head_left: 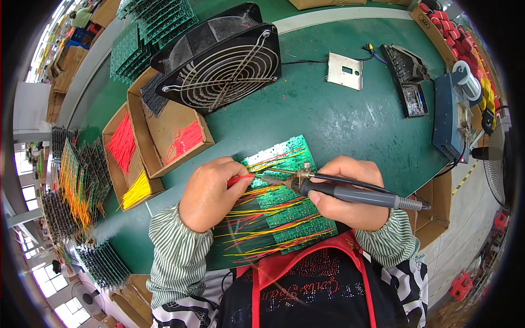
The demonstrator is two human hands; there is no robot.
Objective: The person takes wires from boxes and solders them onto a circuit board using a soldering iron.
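My right hand [350, 191] grips a grey soldering iron [355, 194], its tip pointing left over a strip of green circuit boards [284, 153]. My left hand [210, 194] pinches a red wire [240, 179] just left of the iron's tip. Red, yellow and black wires [257, 229] fan out across the boards between my two hands. The boards lie on a green work mat [339, 120].
Cardboard boxes [158, 142] of red, yellow and black wires stand at the left. A black fan [224, 60] sits behind them. Stacks of wired boards [76, 180] line the far left. A metal plate [345, 71], an iron stand [407, 76] and a blue soldering station [448, 115] are at the right.
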